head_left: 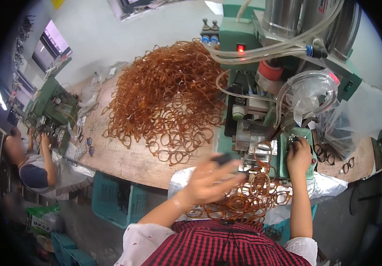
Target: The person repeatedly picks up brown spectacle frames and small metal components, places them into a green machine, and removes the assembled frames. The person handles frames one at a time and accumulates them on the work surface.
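My left hand (209,181) is blurred over the front of the bench, its fingers stretched and apart. Nothing shows in it; a dark cover seems to sit on one fingertip. Just beyond its fingers stands the metal fixture (249,138) of a green press machine. Brown eyeglass frames (258,195) lie piled below the fixture, close to my left hand. My right hand (300,160) reaches into a green tray (283,153) with small shiny metal parts (292,138). Its fingers are bent together at the tips, and whatever they pinch is too small to make out.
A large heap of brown eyeglass frames (168,93) covers the wooden bench (115,155). Clear tubes (261,56) loop from the machine (233,33). Plastic bags (363,115) and dark frames (326,155) lie at right. A teal basket (133,201) stands below; another person (38,166) works at left.
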A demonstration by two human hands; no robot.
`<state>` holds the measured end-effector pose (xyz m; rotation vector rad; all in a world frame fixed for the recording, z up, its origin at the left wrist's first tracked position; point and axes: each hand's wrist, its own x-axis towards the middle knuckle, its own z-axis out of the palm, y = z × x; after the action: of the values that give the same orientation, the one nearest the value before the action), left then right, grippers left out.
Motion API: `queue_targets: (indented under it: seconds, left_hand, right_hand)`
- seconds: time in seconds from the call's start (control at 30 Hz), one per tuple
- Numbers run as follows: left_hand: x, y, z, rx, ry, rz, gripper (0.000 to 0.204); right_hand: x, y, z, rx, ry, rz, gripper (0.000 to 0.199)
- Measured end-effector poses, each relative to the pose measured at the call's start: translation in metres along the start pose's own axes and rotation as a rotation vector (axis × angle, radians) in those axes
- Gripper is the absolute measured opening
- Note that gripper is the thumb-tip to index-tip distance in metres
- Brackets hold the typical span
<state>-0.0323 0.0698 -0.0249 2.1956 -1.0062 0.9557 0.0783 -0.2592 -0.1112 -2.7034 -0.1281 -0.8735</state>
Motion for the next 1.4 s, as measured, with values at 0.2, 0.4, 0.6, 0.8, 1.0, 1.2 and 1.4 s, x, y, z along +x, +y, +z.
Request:
queue_targets:
  seconds: [0.2, 0.4, 0.6, 0.8, 1.0, 1.2, 1.4]
  left_hand:
    - [-0.006, -0.047, -0.116, 0.558, 0.527, -0.555, 0.012]
    - [0.002, -0.122, -0.057, 0.405, 0.088, -0.800, 0.023]
    - [-0.100, -0.185, 0.013, 0.433, -0.141, -1.044, 0.033]
    - [-0.065, -0.138, -0.018, -0.364, 0.476, -1.027, 0.013]
    - [-0.028, -0.129, 0.002, -0.191, 0.354, -0.950, 0.014]
    - [-0.060, -0.086, 0.025, -0.595, 0.487, -1.077, 0.017]
    - [-0.027, -0.070, 0.022, -0.697, 0.551, -1.022, 0.020]
  right_hand:
    - [-0.011, -0.003, -0.039, 0.518, 0.000, 0.366, 0.014]
    - [0.030, -0.035, -0.024, 0.665, -0.047, 0.364, 0.019]
    - [-0.037, -0.018, -0.031, 0.600, 0.050, 0.461, 0.016]
    - [-0.064, 0.003, -0.080, 0.581, 0.134, 0.502, 0.012]
    - [0.020, -0.085, -0.087, 0.900, -0.037, 0.157, 0.020]
    - [0.025, -0.121, -0.057, 1.202, 0.000, 0.371, 0.043]
    - [0.019, -0.124, -0.056, 1.301, 0.040, 0.414, 0.052]
